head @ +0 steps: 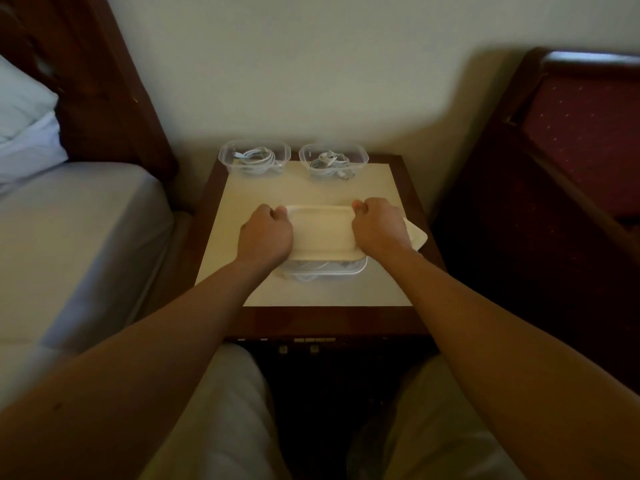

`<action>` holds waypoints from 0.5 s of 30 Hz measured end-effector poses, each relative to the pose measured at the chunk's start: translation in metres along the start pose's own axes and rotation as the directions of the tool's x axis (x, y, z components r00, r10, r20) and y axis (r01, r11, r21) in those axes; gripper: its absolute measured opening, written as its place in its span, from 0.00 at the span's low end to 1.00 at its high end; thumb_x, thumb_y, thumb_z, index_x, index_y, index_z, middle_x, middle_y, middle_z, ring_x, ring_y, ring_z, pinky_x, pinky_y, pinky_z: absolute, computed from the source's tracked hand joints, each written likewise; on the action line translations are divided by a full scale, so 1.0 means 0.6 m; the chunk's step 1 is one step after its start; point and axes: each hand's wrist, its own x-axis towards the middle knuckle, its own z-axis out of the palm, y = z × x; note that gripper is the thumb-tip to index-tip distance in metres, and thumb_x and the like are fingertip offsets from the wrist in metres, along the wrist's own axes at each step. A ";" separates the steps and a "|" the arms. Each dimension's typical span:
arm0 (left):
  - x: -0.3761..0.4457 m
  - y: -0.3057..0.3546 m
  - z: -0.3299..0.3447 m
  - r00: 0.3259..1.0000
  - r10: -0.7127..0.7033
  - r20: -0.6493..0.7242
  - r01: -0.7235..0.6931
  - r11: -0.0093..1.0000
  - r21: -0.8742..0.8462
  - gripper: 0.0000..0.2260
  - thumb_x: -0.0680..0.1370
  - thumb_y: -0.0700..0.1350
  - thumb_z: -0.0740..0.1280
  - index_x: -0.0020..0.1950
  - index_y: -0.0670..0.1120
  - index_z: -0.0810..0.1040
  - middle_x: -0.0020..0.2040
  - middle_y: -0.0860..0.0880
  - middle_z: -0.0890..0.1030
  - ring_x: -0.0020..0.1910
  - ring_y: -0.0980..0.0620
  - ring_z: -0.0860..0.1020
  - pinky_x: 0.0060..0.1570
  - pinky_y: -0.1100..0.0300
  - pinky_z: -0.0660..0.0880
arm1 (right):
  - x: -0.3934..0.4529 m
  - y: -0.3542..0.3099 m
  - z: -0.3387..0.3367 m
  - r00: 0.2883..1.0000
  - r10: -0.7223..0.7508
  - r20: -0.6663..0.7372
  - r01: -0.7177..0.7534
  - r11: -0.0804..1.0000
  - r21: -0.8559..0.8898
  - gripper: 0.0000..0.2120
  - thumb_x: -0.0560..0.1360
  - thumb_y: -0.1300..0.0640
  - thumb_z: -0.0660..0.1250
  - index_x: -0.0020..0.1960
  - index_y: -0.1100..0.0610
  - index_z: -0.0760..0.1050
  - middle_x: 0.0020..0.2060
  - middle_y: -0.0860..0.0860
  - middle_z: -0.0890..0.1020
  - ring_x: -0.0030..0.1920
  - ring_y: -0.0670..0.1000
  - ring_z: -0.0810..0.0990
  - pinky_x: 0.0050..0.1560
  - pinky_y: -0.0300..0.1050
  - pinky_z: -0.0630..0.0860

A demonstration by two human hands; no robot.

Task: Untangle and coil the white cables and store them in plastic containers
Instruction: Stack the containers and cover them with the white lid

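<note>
A clear plastic container with white cable inside sits at the middle of the bedside table. A cream lid lies over it. My left hand grips the lid's left edge with curled fingers. My right hand grips its right edge the same way. Two open clear containers stand at the table's back edge: the left one holds a coiled white cable, and the right one holds another white cable with a plug end showing.
Another cream lid lies partly under my right wrist near the table's right side. The table has a pale top with a dark wood rim. A bed is at the left, a dark chair at the right, a wall behind.
</note>
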 end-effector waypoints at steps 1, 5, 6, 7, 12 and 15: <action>0.001 0.000 -0.001 0.999 -0.039 0.018 0.040 0.999 -0.028 0.18 0.85 0.54 0.53 0.60 0.42 0.75 0.55 0.42 0.77 0.56 0.39 0.75 0.60 0.45 0.73 | 0.002 0.001 -0.001 1.000 0.006 0.013 -0.006 1.000 0.007 0.18 0.86 0.50 0.56 0.58 0.61 0.78 0.50 0.57 0.81 0.46 0.54 0.75 0.48 0.47 0.69; 0.010 0.000 -0.007 0.979 -0.177 0.098 0.186 0.978 -0.097 0.25 0.79 0.61 0.53 0.68 0.47 0.73 0.63 0.43 0.75 0.60 0.39 0.74 0.64 0.41 0.72 | 0.000 0.006 -0.006 0.999 0.022 0.033 -0.022 1.000 0.013 0.19 0.86 0.47 0.53 0.54 0.58 0.78 0.43 0.51 0.77 0.46 0.53 0.75 0.48 0.46 0.68; 0.011 0.001 -0.007 0.976 -0.188 0.113 0.200 0.973 -0.114 0.25 0.80 0.61 0.53 0.68 0.47 0.73 0.63 0.43 0.76 0.58 0.40 0.75 0.63 0.43 0.73 | -0.001 0.007 -0.004 0.999 0.034 0.031 -0.035 0.999 0.022 0.20 0.86 0.46 0.52 0.55 0.58 0.78 0.44 0.51 0.77 0.46 0.52 0.76 0.48 0.47 0.69; 0.011 0.002 -0.008 0.973 -0.189 0.133 0.208 0.968 -0.141 0.23 0.81 0.59 0.54 0.67 0.46 0.74 0.61 0.43 0.77 0.54 0.42 0.76 0.61 0.44 0.75 | -0.002 0.009 -0.003 0.998 0.049 0.028 -0.049 0.998 0.033 0.21 0.86 0.46 0.52 0.57 0.58 0.79 0.45 0.51 0.78 0.47 0.53 0.76 0.49 0.47 0.69; 0.009 0.001 0.001 0.973 -0.184 0.143 0.209 0.960 -0.187 0.20 0.84 0.57 0.52 0.63 0.45 0.75 0.58 0.43 0.78 0.54 0.42 0.76 0.62 0.44 0.75 | -0.001 0.002 -0.004 0.995 0.095 0.032 -0.096 0.995 0.037 0.23 0.86 0.45 0.52 0.61 0.59 0.80 0.50 0.54 0.80 0.49 0.55 0.76 0.51 0.47 0.69; 0.009 0.005 0.002 0.974 -0.175 0.141 0.202 0.958 -0.205 0.20 0.84 0.56 0.52 0.60 0.45 0.75 0.59 0.42 0.78 0.53 0.42 0.76 0.62 0.43 0.75 | 0.004 -0.004 -0.001 0.992 0.120 0.048 -0.123 0.991 0.048 0.24 0.86 0.45 0.52 0.63 0.60 0.78 0.56 0.57 0.82 0.49 0.54 0.74 0.52 0.47 0.70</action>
